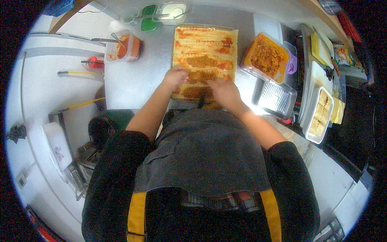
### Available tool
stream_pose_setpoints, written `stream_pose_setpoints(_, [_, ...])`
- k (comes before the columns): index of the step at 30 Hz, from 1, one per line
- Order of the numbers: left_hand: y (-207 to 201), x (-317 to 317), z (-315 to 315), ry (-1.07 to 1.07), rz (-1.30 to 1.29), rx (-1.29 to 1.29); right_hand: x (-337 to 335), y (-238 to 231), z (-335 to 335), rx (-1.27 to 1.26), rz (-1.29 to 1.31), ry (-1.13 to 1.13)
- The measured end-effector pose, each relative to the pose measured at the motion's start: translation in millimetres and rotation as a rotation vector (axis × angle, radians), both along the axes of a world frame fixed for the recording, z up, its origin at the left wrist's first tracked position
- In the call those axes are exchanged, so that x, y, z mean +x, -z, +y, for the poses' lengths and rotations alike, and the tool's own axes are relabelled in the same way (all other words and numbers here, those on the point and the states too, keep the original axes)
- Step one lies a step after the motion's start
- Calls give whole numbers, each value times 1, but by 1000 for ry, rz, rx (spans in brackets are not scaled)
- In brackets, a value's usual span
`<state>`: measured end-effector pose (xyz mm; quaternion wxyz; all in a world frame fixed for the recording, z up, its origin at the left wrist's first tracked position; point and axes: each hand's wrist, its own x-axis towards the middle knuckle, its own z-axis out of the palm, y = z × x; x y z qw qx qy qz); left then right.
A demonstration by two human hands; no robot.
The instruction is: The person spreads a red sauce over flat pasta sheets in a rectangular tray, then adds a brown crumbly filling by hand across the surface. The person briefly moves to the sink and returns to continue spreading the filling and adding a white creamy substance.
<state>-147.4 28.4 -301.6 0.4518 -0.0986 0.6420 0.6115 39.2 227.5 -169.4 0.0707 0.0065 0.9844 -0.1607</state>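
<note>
In front of me lies a rectangular baking dish [174,48] filled with pale ridged pasta sheets [193,35], streaked with red sauce. Brown-orange minced meat sauce [203,61] covers patches of its middle and near part. Over the dish's near left side, my left hand [176,78] has its fingers curled together. My right hand [225,92] is over the near right side, fingers bent inward beside the meat sauce. Whatever either hand may hold is too small or blurred to make out. Right of the dish, a clear plastic tub [246,60] holds more minced meat sauce [266,56].
On the left stands a plastic tub of red sauce [131,48] with utensils in it. A white-filled container [172,11] and a green lid [149,20] are at the back. An empty clear tray [276,99] lies right, near a white dish of pasta [320,115] and cutting boards [320,48].
</note>
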Motion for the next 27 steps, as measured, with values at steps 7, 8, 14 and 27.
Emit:
stream_pose_setpoints(7, [-16,-28,1,97,230,-47,6,1,-1,-18,69,58])
stream_pose_setpoints(8, [-20,-37,6,229,343,-143,8,1,0,-32,65,70])
stream_pose_setpoints(14, [-35,-41,51,674,997,-357,23,-8,12,-124,184,146])
stream_pose_setpoints(27, [-61,-23,44,958,1286,-372,113,-73,68,-195,305,680])
